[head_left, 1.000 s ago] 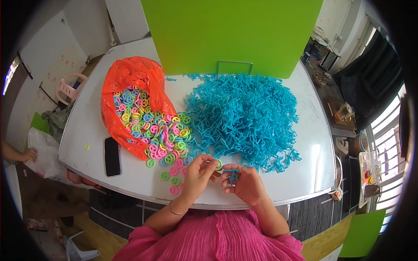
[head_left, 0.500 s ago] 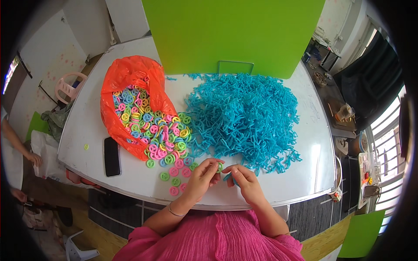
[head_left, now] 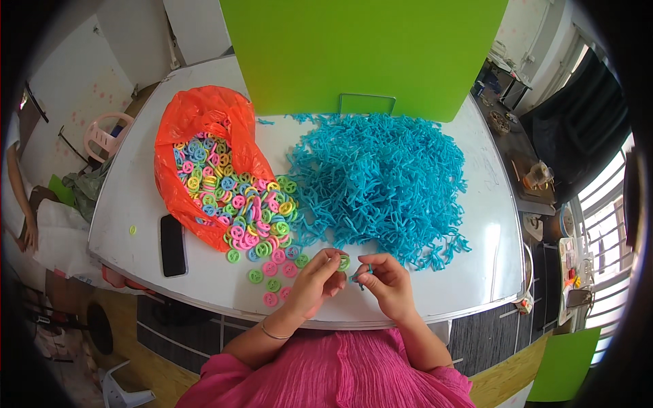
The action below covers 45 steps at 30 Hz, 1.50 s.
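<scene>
My left hand is closed, pinching a small green plastic wheel between thumb and fingertips. Close beside it, my right hand grips a small teal branching plastic piece, its ends poking out past the thumb. The wheel and the teal piece are apart. Loose pink and green wheels lie left of my left hand. Beyond them, many pink, yellow, blue and green wheels spill from a red plastic bag. A large heap of teal pieces lies just beyond my hands.
A black-screened phone lies on the white table left of the bag. An upright green board stands behind the heap, a thin metal wire frame at its foot. Another person's arm shows at the far left.
My right hand has turned and lifted its fingers, so more of the teal piece shows. The left hand keeps the wheel nearly still. At the far left, the other person has shifted.
</scene>
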Available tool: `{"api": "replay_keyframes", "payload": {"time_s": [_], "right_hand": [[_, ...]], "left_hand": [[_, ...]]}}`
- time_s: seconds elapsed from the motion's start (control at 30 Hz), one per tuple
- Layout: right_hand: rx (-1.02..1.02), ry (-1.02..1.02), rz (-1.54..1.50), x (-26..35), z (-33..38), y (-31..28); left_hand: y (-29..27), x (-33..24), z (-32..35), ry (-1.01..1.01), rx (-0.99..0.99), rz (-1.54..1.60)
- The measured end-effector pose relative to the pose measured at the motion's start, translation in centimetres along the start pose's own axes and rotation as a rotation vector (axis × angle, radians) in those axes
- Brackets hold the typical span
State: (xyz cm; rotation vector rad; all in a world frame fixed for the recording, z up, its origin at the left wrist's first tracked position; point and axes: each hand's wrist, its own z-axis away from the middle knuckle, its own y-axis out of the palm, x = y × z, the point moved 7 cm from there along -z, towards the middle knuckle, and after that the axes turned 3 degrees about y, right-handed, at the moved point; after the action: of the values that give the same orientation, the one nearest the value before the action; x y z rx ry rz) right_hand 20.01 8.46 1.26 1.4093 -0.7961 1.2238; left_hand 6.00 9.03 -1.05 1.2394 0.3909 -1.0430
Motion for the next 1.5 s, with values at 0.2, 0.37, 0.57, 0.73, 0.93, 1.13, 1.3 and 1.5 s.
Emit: {"api": "replay_keyframes", "payload": {"time_s": [0.2, 0.37, 0.57, 0.73, 0.93, 1.13, 1.3, 1.5], "right_hand": [[-0.093, -0.255, 0.33, 1.4, 0.7, 0.7], [-0.109, -0.378, 0.716, 2.8, 1.0, 1.0], [-0.123, -0.368, 0.52, 2.6, 1.1, 1.2], [-0.108, -0.278, 0.508, 1.2, 0.5, 0.1], [-0.077, -0.229, 0.47, 2.0, 0.5, 0.9], [-0.084, -0.321, 0.449, 2.0, 0.9, 0.8], [-0.073, -0.227, 0.353, 1.3, 0.8, 0.7], [-0.084, -0.166, 0.335, 0.1, 0.4, 0.9]], "left_hand": [[0.8, -0.2, 0.5, 0.01, -0.028, -0.063], [0.9, -0.8, 0.7, 0.102, 0.045, -0.291], [0.5, -1.4, 0.8, 0.099, 0.005, -0.346], [0.8, -1.9, 1.2, 0.194, -0.017, -0.367], [0.4, -1.7, 1.1, 0.233, -0.137, -0.284], [1.3, -1.8, 1.3, 0.245, -0.103, -0.349], [1.2, -1.3, 1.6, 0.299, -0.128, -0.323], [0.9, -0.6, 1.8, 0.292, -0.163, -0.291]]}}
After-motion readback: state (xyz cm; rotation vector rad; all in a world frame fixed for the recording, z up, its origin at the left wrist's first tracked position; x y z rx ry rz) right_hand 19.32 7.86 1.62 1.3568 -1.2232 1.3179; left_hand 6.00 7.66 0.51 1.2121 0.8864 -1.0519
